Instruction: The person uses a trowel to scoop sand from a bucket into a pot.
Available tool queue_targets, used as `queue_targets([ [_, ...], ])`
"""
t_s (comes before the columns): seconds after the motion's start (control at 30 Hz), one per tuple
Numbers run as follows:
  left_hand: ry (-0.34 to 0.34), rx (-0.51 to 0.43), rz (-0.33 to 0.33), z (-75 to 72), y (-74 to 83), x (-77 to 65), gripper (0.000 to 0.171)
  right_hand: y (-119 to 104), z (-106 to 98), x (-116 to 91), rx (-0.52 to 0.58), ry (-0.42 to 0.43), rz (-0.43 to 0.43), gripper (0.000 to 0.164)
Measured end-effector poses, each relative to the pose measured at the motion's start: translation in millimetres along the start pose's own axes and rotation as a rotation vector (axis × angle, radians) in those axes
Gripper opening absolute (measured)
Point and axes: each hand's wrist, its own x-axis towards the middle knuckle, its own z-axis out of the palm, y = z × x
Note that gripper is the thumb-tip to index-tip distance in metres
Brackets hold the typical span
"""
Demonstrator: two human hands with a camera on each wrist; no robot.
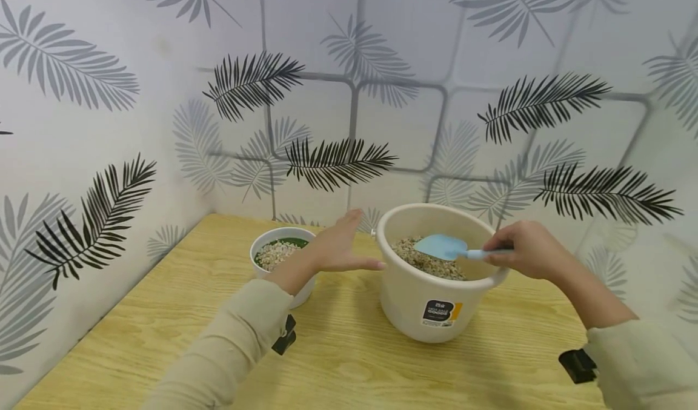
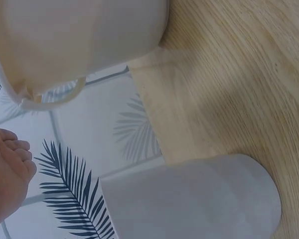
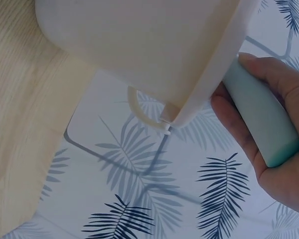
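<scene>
Blue scoop (image 1: 440, 247) is extending into the bucket (image 1: 402, 295) near the bench's (image 1: 338, 361) back edge; your right hand (image 1: 528, 249) is gripping its handle, your left hand (image 1: 337, 246), thumb spread wide, is hovering alongside.

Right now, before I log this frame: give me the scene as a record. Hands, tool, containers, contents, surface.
left hand: left hand empty, between pot and bucket; contact with rim unclear
right hand: right hand grips scoop by its handle
tool: light blue scoop, blade inside bucket opening; contact with grains unclear
bucket: cream, upright, dark label on front; brownish grains inside
pot: white, left of bucket; pale bits and green material inside
surface: wooden table
</scene>
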Motion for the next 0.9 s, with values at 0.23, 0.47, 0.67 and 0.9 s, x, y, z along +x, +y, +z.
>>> queue_targets([
  [0.23, 0.016, -0.003, 0.013, 9.1, 8.4, 7.0, 0.115, -8.3, -7.4, 11.2, -0.038, -0.147, -0.015, 0.004],
  [0.47, 0.031, -0.015, 0.089, 13.6, 16.5, 13.9, 0.108, -18.3, -10.7, 20.2, -0.064, -0.245, -0.019, 0.006],
  [0.67, 0.020, 0.000, 0.069, 16.0, 17.3, 16.6, 0.110, -26.3, -8.3, 28.5, -0.112, -0.308, -0.012, 0.013],
  [0.9, 0.017, -0.032, 0.088, 16.1, 21.6, 16.7, 0.111, -29.6, -5.5, 32.3, -0.083, -0.365, 0.015, 0.015],
])
